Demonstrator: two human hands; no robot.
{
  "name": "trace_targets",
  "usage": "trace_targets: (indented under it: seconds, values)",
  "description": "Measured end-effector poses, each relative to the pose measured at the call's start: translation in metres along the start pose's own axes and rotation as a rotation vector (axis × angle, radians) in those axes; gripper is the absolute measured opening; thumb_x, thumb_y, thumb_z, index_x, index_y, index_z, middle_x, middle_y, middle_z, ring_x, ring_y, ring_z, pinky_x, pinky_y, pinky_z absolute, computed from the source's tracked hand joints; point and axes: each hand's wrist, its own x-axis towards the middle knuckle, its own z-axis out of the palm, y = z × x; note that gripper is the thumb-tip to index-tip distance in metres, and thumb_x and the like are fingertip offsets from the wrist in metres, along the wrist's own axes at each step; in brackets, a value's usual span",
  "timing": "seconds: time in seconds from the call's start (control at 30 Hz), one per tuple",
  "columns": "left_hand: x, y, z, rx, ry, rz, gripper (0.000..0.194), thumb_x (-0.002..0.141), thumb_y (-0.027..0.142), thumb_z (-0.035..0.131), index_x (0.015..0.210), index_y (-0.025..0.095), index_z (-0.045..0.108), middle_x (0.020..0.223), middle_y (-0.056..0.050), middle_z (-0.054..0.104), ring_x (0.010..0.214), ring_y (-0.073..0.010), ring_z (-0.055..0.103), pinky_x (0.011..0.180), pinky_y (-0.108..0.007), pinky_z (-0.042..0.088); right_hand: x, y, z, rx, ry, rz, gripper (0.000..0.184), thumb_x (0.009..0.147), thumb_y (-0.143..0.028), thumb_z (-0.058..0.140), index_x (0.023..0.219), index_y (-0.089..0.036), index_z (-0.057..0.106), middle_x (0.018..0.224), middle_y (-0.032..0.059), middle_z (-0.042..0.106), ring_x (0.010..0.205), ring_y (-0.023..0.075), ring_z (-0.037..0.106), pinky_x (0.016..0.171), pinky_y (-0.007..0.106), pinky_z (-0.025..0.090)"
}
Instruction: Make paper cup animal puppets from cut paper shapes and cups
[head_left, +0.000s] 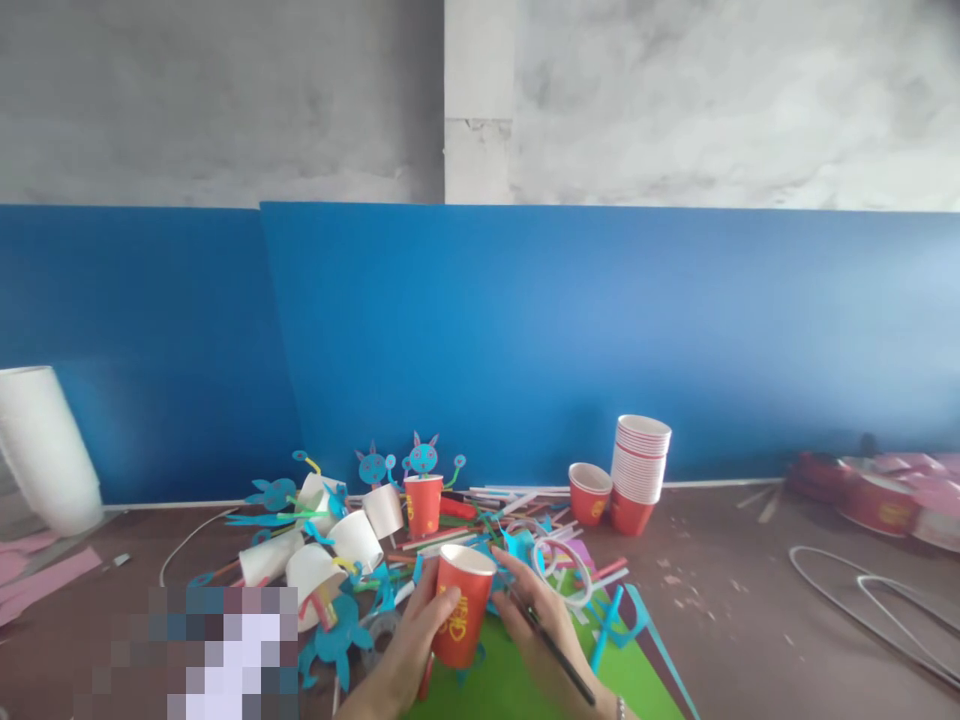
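My left hand wraps around a red paper cup with a yellow print, holding it upright over a green sheet. My right hand touches the cup's right side and grips a thin dark stick-like tool that slants down to the right. Behind the cup lies a heap of coloured straws and blue paper cut-outs.
Finished cup figures with blue animal heads and tipped white cups lie at the left. A stack of red cups and a single red cup stand by the blue wall board. White wire loops lie at the right.
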Motion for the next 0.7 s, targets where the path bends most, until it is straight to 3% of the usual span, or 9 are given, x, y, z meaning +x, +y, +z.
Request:
trace_targets:
  seconds: [0.1, 0.17, 0.23, 0.37, 0.53, 0.7]
  values:
    - [0.001, -0.006, -0.003, 0.154, -0.052, 0.06, 0.064, 0.079, 0.045, 0.064, 0.135, 0.021, 0.046, 0.143, -0.011, 0.046, 0.134, -0.0305, 0.038, 0.111, -0.043, 0.031, 0.001, -0.004, -0.003, -0.036, -0.034, -0.063, 0.029, 0.089, -0.039, 0.051, 0.099, -0.02, 0.071, 0.064, 0.0, 0.062, 0.061, 0.0169, 0.058, 0.057, 0.024, 0.046]
    - [0.001, -0.007, -0.002, 0.292, -0.044, 0.208, 0.071, 0.079, 0.039, 0.065, 0.142, 0.021, 0.036, 0.146, -0.012, 0.04, 0.136, -0.0302, 0.034, 0.113, -0.044, 0.027, 0.002, -0.009, -0.006, -0.075, -0.041, -0.117, 0.029, 0.091, -0.038, 0.048, 0.087, -0.02, 0.071, 0.07, 0.0022, 0.068, 0.066, 0.018, 0.061, 0.063, 0.026, 0.047]
    - [0.001, -0.006, 0.0, 0.425, -0.042, 0.362, 0.07, 0.078, 0.033, 0.066, 0.141, 0.023, 0.037, 0.146, -0.013, 0.038, 0.137, -0.0312, 0.032, 0.113, -0.048, 0.024, 0.002, -0.013, -0.009, -0.11, -0.045, -0.169, 0.029, 0.092, -0.035, 0.047, 0.085, -0.02, 0.071, 0.074, 0.0031, 0.07, 0.068, 0.0183, 0.063, 0.066, 0.026, 0.047]
    - [-0.001, -0.006, 0.004, 0.584, -0.029, 0.474, 0.046, 0.077, 0.029, 0.067, 0.121, 0.022, 0.056, 0.142, -0.015, 0.042, 0.135, -0.0351, 0.034, 0.111, -0.052, 0.026, 0.002, -0.017, -0.011, -0.165, -0.057, -0.257, 0.027, 0.094, -0.033, 0.046, 0.089, -0.021, 0.07, 0.076, 0.0039, 0.072, 0.07, 0.019, 0.065, 0.069, 0.028, 0.048]
    - [-0.002, -0.006, 0.003, 0.524, 0.022, 0.476, 0.038, 0.078, 0.03, 0.066, 0.112, 0.019, 0.053, 0.133, -0.017, 0.049, 0.121, -0.033, 0.05, 0.1, -0.045, 0.041, -0.001, -0.015, -0.008, -0.208, -0.013, -0.287, 0.027, 0.092, -0.036, 0.049, 0.106, -0.021, 0.067, 0.073, 0.0033, 0.068, 0.065, 0.0175, 0.062, 0.065, 0.027, 0.049]
    - [0.0, -0.002, 0.002, 0.601, 0.139, 0.592, 0.026, 0.08, 0.026, 0.062, 0.103, 0.021, 0.051, 0.125, -0.014, 0.051, 0.118, -0.031, 0.05, 0.101, -0.047, 0.039, -0.006, -0.014, -0.008, -0.297, 0.024, -0.258, 0.07, 0.082, -0.048, 0.059, 0.137, -0.012, 0.036, 0.062, -0.0032, 0.058, 0.056, 0.0185, 0.056, 0.057, 0.027, 0.047]
